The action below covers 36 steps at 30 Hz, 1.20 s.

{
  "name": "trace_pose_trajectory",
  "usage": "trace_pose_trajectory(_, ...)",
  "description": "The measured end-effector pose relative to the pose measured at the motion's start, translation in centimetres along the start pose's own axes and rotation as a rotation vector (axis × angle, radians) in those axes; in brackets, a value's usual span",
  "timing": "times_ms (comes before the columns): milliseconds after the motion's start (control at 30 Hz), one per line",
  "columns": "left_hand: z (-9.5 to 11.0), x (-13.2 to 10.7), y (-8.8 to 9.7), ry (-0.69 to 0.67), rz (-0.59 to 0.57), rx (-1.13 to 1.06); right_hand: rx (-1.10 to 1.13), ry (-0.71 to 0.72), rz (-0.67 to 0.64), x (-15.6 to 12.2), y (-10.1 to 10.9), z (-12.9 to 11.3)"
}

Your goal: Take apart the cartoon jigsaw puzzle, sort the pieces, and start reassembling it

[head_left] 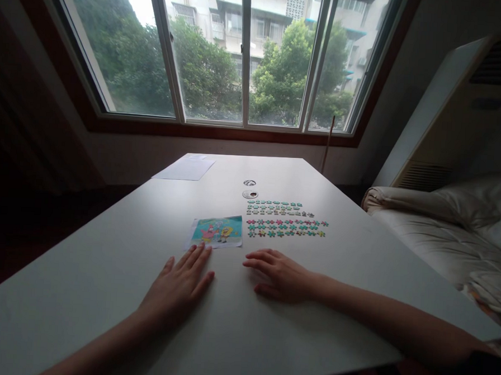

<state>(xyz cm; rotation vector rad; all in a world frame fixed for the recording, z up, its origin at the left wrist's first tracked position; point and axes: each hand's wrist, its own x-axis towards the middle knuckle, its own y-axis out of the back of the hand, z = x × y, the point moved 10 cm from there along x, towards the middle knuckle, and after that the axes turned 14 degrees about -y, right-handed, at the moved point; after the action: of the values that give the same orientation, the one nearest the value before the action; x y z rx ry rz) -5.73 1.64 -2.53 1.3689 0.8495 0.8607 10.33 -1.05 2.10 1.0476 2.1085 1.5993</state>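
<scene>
My left hand (180, 282) lies flat on the white table, fingers stretched out, with its fingertips at the lower edge of a cartoon picture sheet (217, 231). The sheet shows a pink figure and a yellow figure on a blue-green ground. To the right, my right hand (277, 275) rests on the table with fingers apart and slightly bent, holding nothing. Just beyond it, loose jigsaw pieces (286, 227), mostly green with some pink and yellow, are laid out in several rows. They sit to the right of the sheet, apart from both hands.
Two small round flat objects (250, 194) lie beyond the pieces. White paper (184, 168) rests at the table's (81, 279) far left corner. A window (244, 58) is behind the table. On the right stand a sofa (433, 219) and a tall white appliance (440, 102).
</scene>
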Motion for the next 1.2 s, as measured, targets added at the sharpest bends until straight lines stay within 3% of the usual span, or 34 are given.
trace_pose_trajectory(267,0.7,-0.9,0.1,0.01,0.006,0.021,-0.072,-0.097,-0.203,2.3,-3.0,0.0)
trace_pose_trajectory(500,0.1,-0.4,0.8,-0.076,0.078,0.044,-0.071,-0.101,-0.214,2.2,-3.0,0.0)
trace_pose_trajectory(600,-1.4,0.6,1.6,-0.098,0.124,0.034,-0.07,-0.098,-0.212,2.2,-2.9,0.0)
trace_pose_trajectory(767,-6.9,3.6,2.9,-0.032,0.14,-0.027,-0.064,-0.108,-0.217,2.4,-2.9,0.1)
trace_pose_trajectory(833,-8.4,4.9,3.3,-0.085,0.155,-0.038,-0.063,-0.113,-0.22,2.4,-2.9,0.1)
trace_pose_trajectory(1000,-9.6,6.1,3.2,-0.269,0.244,-0.102,-0.062,-0.111,-0.214,2.4,-2.9,0.0)
trace_pose_trajectory(1200,-10.7,5.7,1.8,-0.235,0.266,-0.083,-0.059,-0.111,-0.219,2.5,-2.9,-0.1)
